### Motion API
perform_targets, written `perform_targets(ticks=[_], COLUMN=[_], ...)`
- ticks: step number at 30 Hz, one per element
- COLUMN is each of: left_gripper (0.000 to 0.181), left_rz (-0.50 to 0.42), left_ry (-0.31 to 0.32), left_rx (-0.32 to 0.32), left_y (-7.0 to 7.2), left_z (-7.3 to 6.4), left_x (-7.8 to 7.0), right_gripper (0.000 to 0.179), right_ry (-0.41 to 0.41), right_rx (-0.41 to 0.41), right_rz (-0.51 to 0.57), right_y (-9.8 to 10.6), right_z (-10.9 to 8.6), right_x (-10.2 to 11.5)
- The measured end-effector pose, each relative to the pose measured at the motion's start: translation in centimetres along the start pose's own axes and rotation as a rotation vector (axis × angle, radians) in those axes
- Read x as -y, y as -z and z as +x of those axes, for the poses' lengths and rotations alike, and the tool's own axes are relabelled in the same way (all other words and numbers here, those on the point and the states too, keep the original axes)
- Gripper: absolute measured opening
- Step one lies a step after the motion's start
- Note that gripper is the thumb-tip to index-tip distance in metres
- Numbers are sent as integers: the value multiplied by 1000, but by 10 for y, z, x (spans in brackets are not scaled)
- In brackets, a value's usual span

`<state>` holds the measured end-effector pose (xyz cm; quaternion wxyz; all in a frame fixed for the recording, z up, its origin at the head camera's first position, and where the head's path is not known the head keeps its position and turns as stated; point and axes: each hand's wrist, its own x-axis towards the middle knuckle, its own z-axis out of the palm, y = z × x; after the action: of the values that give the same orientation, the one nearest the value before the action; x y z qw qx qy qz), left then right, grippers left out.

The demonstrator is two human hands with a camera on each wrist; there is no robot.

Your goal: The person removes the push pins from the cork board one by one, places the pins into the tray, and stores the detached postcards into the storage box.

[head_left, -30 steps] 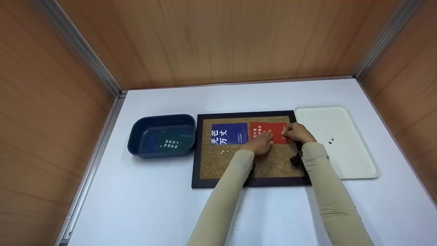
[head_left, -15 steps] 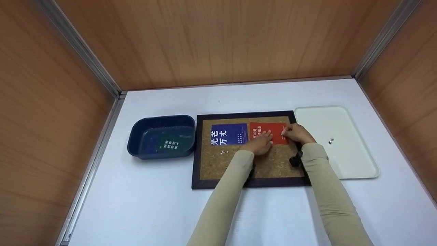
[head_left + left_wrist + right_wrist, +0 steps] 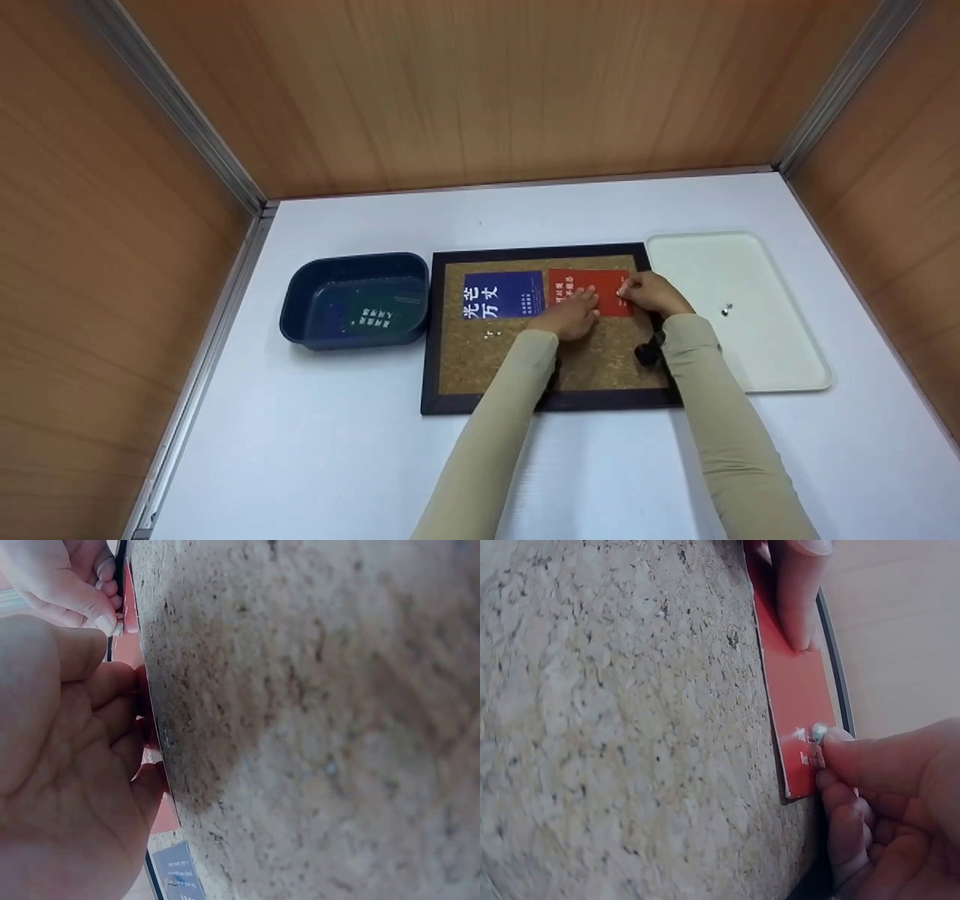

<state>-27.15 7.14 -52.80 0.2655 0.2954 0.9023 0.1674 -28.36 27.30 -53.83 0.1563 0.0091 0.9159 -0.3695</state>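
Observation:
A red card (image 3: 609, 301) lies on the framed corkboard (image 3: 495, 371), to the right of a blue card (image 3: 510, 292). My left hand (image 3: 571, 313) rests on the red card, its extended fingertips pressing the surface. At the card's right side, my right hand (image 3: 654, 292) pinches a small silvery push pin (image 3: 819, 732) between thumb and fingers, against the printed end. How deep the pin's point sits is hidden. In the left wrist view, the fingertips (image 3: 154, 780) of the left hand touch the red card. Part of the card is covered by that hand.
Left of the corkboard stands a dark blue bin (image 3: 300, 277) holding a green card (image 3: 386, 311). A pale tray (image 3: 750, 352) at the right bears a few small silvery pins (image 3: 727, 309). More tiny pins (image 3: 492, 334) are on the cork below the blue card. Wooden panels enclose the table.
Hardly anything differs. Both hands keep their places on the red card, with at most a slight shift of the right fingertips.

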Motion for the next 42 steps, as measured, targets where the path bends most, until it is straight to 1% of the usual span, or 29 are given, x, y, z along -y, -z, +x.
perform_targets(ticks=[5, 8, 14, 17, 22, 27, 30, 35, 42], left_gripper=[51, 51, 50, 51, 51, 51, 51, 50, 50], left_rz=[16, 11, 3, 2, 18, 15, 12, 19, 23], left_ry=[6, 5, 5, 11, 3, -6, -11, -14, -38], left_rx=[3, 8, 6, 7, 15, 17, 15, 12, 13], left_y=[-1, -1, -1, 0, 1, -1, -2, -1, 1], left_z=[2, 3, 4, 4, 4, 3, 3, 3, 1], left_x=[0, 1, 0, 0, 0, 0, 1, 2, 2], right_gripper=[21, 21, 22, 22, 21, 21, 23, 29, 31], right_ry=[27, 39, 35, 27, 21, 36, 33, 9, -3], right_rx=[17, 14, 18, 16, 8, 1, 22, 61, 41], right_rz=[56, 63, 91, 82, 39, 12, 39, 134, 164], right_y=[1, 1, 2, 3, 3, 4, 6, 13, 30], right_z=[-2, -2, -3, -4, -4, -7, -10, -16, -28], right_x=[-2, -4, -2, 0, 1, 0, -1, -4, -13])
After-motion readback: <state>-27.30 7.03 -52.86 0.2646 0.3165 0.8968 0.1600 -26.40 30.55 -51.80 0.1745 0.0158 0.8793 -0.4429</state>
